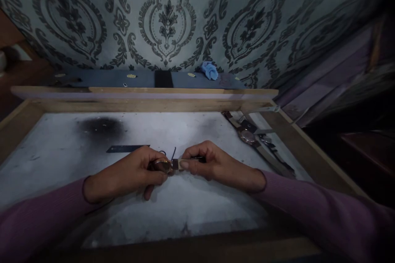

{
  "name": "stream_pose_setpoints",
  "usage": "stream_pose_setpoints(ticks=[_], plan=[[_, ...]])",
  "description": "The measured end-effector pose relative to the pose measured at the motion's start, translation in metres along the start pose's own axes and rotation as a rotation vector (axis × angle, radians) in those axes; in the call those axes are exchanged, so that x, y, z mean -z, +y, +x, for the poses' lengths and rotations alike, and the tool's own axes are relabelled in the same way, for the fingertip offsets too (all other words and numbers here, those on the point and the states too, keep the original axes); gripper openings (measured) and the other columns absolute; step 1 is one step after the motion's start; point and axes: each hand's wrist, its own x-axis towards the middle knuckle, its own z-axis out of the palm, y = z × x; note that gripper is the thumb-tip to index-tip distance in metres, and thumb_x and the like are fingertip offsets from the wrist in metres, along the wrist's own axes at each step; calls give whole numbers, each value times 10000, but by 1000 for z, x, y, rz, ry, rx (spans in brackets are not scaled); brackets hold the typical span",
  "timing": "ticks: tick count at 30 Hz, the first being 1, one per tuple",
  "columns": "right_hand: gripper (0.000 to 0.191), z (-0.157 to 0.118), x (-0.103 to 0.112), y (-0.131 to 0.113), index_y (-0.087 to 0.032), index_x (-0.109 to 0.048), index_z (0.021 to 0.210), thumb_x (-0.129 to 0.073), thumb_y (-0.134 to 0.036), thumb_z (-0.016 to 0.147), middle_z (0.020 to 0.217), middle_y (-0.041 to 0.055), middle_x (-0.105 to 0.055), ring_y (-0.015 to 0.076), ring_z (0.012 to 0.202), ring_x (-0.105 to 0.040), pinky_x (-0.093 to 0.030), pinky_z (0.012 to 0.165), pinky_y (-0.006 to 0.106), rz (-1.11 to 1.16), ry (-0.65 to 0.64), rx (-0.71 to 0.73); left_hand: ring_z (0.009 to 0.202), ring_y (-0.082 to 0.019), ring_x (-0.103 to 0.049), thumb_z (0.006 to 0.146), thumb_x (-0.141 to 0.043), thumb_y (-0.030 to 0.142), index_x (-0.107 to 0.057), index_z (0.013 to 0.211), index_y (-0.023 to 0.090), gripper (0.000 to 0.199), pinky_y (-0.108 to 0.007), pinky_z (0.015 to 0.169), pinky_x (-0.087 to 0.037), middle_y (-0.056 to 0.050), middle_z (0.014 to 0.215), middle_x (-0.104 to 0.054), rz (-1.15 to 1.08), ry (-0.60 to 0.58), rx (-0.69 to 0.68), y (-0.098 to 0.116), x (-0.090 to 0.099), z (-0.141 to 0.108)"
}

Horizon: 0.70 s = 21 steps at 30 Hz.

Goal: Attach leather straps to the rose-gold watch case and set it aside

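Note:
Low over the middle of the white work surface, my left hand (135, 172) is closed round a wristwatch (162, 165) with a round, gold-toned case. My right hand (205, 162) pinches a strap (175, 164), dark brown and beige, right against the case's edge. A thin dark pointed piece sticks out near the right fingers; its kind is unclear. Between the hands, a slim dark strip (173, 153) stands up at a slant behind the watch. Just behind my left hand lies a flat dark blue strip (126, 148). Fingers cover much of the watch and strap.
At the right, watches (247, 136) with straps lie inside the wooden frame (308, 144) round the surface. A dark smudge (101, 128) marks the back left. Beyond the back rail, a blue cloth (210, 70) rests on a ledge against the patterned wall.

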Motion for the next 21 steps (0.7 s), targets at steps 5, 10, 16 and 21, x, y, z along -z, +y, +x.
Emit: stream_pose_setpoints(ticks=[5, 10, 16, 21], plan=[[361, -1, 0, -1, -96, -673, 774, -708, -455, 770, 503, -77, -410, 39, 434, -299, -202, 401, 198, -14, -1, -7, 398, -54, -491, 735, -537, 155, -510, 642, 161, 97, -162, 417, -401, 89, 529, -427, 8, -5, -19, -2, 1, 1], [404, 0, 0, 0, -98, -668, 772, -666, -501, 795, 502, -77, -410, 40, 431, -303, -207, 400, 200, -22, -8, 12, 405, -55, -498, 744, -540, 151, -522, 654, 158, 92, -163, 424, -415, 87, 536, -434, 11, -10, -16, -3, 1, 1], [377, 0, 1, 1, -103, -678, 777, -668, -479, 804, 510, -75, -411, 40, 440, -299, -206, 399, 196, -22, -13, 38, 409, -53, -497, 746, -533, 145, -520, 662, 162, 87, -165, 433, -418, 90, 540, -423, 1, -17, -16, -4, 1, 1], [356, 0, 1, 2, -107, -678, 778, -682, -462, 797, 519, -72, -417, 40, 448, -301, -207, 402, 194, -28, -16, 38, 412, -53, -509, 745, -530, 150, -503, 642, 166, 107, -158, 429, -409, 89, 528, -427, 13, -19, -24, -2, 2, 0]])
